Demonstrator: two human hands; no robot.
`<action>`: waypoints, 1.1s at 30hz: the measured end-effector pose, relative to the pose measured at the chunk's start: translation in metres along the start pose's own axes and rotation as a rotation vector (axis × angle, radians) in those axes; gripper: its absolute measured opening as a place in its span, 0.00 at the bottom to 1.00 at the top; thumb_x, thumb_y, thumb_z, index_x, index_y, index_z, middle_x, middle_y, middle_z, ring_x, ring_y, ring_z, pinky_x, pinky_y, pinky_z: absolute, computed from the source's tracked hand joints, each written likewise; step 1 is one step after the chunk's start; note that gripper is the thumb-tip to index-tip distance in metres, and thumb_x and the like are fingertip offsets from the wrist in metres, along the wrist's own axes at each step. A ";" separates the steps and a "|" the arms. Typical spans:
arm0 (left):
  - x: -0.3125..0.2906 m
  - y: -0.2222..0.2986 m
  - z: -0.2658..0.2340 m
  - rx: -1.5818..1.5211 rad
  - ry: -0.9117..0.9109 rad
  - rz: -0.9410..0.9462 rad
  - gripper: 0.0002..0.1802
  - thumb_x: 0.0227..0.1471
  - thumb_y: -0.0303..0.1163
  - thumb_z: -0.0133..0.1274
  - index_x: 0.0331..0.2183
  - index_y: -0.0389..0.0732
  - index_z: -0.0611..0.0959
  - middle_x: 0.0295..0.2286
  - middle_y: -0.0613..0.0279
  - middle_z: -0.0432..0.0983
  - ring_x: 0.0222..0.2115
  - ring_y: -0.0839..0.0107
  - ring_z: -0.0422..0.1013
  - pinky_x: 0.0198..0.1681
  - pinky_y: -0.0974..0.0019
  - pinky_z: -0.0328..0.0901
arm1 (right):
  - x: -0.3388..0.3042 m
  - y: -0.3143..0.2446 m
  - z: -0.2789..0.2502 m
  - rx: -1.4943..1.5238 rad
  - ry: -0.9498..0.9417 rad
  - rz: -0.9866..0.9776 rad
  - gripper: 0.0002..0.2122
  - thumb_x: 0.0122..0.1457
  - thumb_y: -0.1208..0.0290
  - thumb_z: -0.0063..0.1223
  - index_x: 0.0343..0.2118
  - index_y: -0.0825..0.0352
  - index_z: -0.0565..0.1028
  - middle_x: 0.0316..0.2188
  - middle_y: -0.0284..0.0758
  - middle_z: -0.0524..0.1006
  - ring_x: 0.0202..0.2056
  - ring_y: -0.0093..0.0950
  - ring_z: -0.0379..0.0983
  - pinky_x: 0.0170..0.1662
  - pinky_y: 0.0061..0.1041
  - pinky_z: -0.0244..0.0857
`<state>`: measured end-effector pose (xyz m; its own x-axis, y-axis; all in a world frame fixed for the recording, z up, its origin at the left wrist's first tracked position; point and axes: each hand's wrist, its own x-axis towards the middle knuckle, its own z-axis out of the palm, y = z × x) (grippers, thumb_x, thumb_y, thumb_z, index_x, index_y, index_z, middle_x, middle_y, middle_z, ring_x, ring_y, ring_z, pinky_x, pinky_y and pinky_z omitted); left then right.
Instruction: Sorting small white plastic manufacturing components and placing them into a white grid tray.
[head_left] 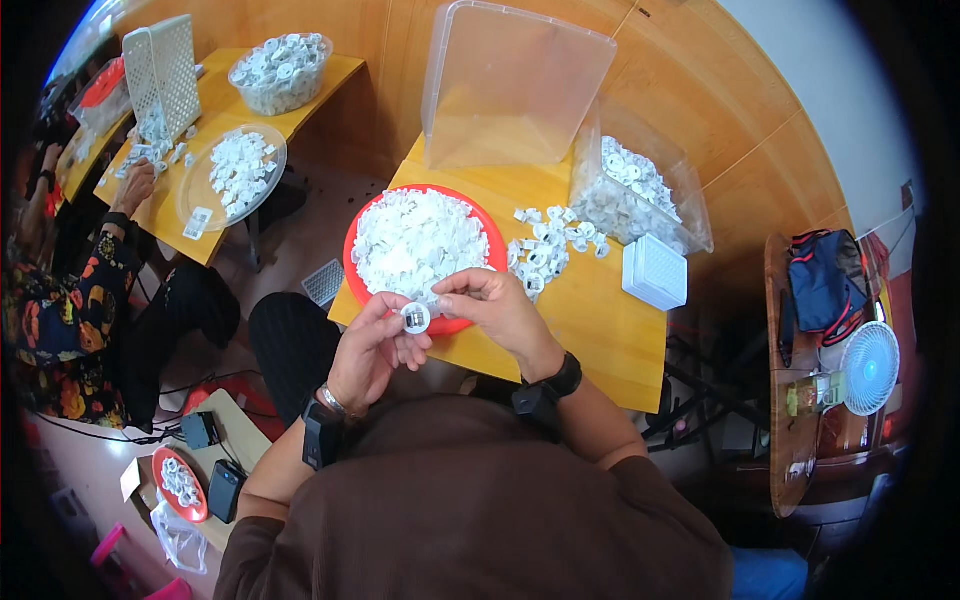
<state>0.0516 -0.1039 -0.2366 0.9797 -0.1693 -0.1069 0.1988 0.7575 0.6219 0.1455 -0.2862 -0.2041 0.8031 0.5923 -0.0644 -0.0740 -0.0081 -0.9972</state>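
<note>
Between the thumb and fingers of my left hand is a small round white plastic part with a dark and metallic centre. Close beside it, my right hand is pinched shut at the part's upper right edge; whatever its fingertips grip is too small to make out. Both hands are over the near rim of a red round tray, heaped with small white plastic pieces. Right of the tray, a loose group of white round parts with dark centres lies on the yellow table.
A clear bin of white parts stands at the back right, near a white box. A translucent lid leans upright behind the tray. Leftward, a co-worker's hand is at another table with a tub. A fan stands far right.
</note>
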 end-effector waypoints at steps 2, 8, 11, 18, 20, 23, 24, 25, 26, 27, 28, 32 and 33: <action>0.001 -0.001 0.000 0.002 -0.004 -0.003 0.10 0.59 0.31 0.45 0.41 0.37 0.69 0.28 0.50 0.77 0.23 0.68 0.75 0.27 0.71 0.70 | -0.004 -0.003 0.001 0.027 -0.025 0.067 0.08 0.57 0.77 0.55 0.39 0.73 0.76 0.32 0.33 0.79 0.34 0.18 0.75 0.41 0.18 0.70; 0.003 -0.002 0.006 0.023 0.009 -0.025 0.10 0.59 0.30 0.45 0.41 0.37 0.69 0.28 0.50 0.77 0.23 0.68 0.75 0.27 0.71 0.70 | -0.007 0.006 -0.001 0.055 0.050 -0.018 0.09 0.56 0.79 0.55 0.39 0.73 0.75 0.33 0.33 0.78 0.36 0.18 0.74 0.41 0.18 0.69; 0.003 -0.003 0.007 0.041 0.023 -0.026 0.10 0.59 0.31 0.45 0.41 0.37 0.69 0.27 0.50 0.77 0.23 0.68 0.75 0.27 0.71 0.70 | -0.010 -0.001 -0.001 0.004 0.049 0.004 0.08 0.56 0.80 0.54 0.39 0.73 0.74 0.33 0.32 0.77 0.35 0.18 0.74 0.41 0.18 0.69; 0.006 -0.004 0.008 0.042 0.016 -0.022 0.09 0.59 0.31 0.45 0.40 0.37 0.70 0.27 0.51 0.77 0.22 0.68 0.75 0.26 0.72 0.70 | -0.019 -0.014 0.003 -0.025 0.023 -0.036 0.07 0.58 0.79 0.51 0.39 0.74 0.75 0.31 0.31 0.78 0.35 0.18 0.74 0.40 0.18 0.69; 0.006 -0.004 0.009 0.054 0.002 -0.033 0.10 0.59 0.32 0.45 0.40 0.37 0.70 0.26 0.52 0.77 0.22 0.69 0.74 0.26 0.72 0.69 | -0.019 -0.016 0.004 -0.082 -0.013 -0.051 0.08 0.58 0.81 0.50 0.40 0.73 0.76 0.35 0.32 0.79 0.38 0.19 0.74 0.43 0.19 0.69; 0.006 -0.003 0.010 0.076 -0.002 -0.047 0.10 0.60 0.33 0.44 0.40 0.37 0.70 0.26 0.52 0.77 0.22 0.69 0.74 0.25 0.72 0.69 | -0.021 -0.018 0.007 -0.248 0.006 -0.113 0.08 0.57 0.81 0.51 0.39 0.72 0.77 0.32 0.33 0.79 0.35 0.20 0.75 0.39 0.20 0.69; 0.006 -0.003 0.010 0.075 0.000 -0.048 0.10 0.60 0.33 0.44 0.40 0.37 0.70 0.26 0.52 0.77 0.22 0.69 0.74 0.25 0.72 0.69 | -0.022 -0.021 0.008 -0.247 0.005 -0.110 0.08 0.57 0.81 0.51 0.39 0.72 0.77 0.32 0.33 0.79 0.35 0.20 0.75 0.39 0.20 0.69; 0.006 -0.003 0.011 0.080 0.006 -0.052 0.11 0.60 0.34 0.44 0.40 0.37 0.70 0.26 0.53 0.77 0.21 0.70 0.74 0.25 0.72 0.69 | -0.023 -0.026 0.010 -0.423 0.005 -0.217 0.07 0.56 0.80 0.52 0.37 0.70 0.77 0.30 0.34 0.78 0.33 0.22 0.76 0.37 0.21 0.69; 0.006 -0.003 0.011 0.086 0.011 -0.057 0.11 0.60 0.34 0.45 0.40 0.37 0.70 0.26 0.53 0.76 0.21 0.70 0.74 0.25 0.72 0.69 | -0.024 -0.028 0.011 -0.599 0.005 -0.324 0.07 0.55 0.80 0.52 0.36 0.69 0.78 0.28 0.35 0.78 0.31 0.25 0.76 0.35 0.22 0.69; 0.006 -0.003 0.010 0.086 0.013 -0.058 0.11 0.60 0.34 0.45 0.40 0.37 0.70 0.26 0.53 0.76 0.21 0.70 0.74 0.25 0.72 0.69 | -0.024 -0.026 0.012 -0.598 0.005 -0.322 0.07 0.55 0.80 0.52 0.36 0.69 0.78 0.28 0.35 0.78 0.31 0.25 0.76 0.35 0.22 0.69; 0.006 -0.004 0.009 0.089 0.013 -0.054 0.11 0.60 0.34 0.45 0.40 0.37 0.70 0.26 0.53 0.76 0.21 0.70 0.74 0.25 0.72 0.69 | -0.024 -0.024 0.013 -0.625 0.029 -0.380 0.06 0.55 0.79 0.53 0.35 0.68 0.78 0.28 0.36 0.77 0.29 0.28 0.76 0.33 0.24 0.68; 0.006 -0.004 0.009 0.093 0.018 -0.046 0.11 0.60 0.34 0.45 0.40 0.36 0.70 0.26 0.54 0.76 0.21 0.70 0.74 0.25 0.72 0.69 | -0.023 -0.023 0.014 -0.699 0.042 -0.463 0.04 0.54 0.79 0.53 0.32 0.68 0.78 0.28 0.38 0.77 0.28 0.32 0.75 0.32 0.26 0.69; 0.006 -0.005 0.009 0.092 0.020 -0.048 0.11 0.60 0.34 0.45 0.40 0.36 0.70 0.26 0.54 0.76 0.21 0.70 0.74 0.25 0.72 0.69 | -0.022 -0.024 0.014 -0.697 0.041 -0.460 0.04 0.54 0.79 0.53 0.32 0.68 0.78 0.28 0.38 0.77 0.28 0.32 0.75 0.32 0.26 0.69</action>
<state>0.0564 -0.1139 -0.2335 0.9696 -0.1908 -0.1535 0.2436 0.6873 0.6843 0.1215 -0.2881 -0.1785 0.6857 0.6284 0.3673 0.6386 -0.2773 -0.7178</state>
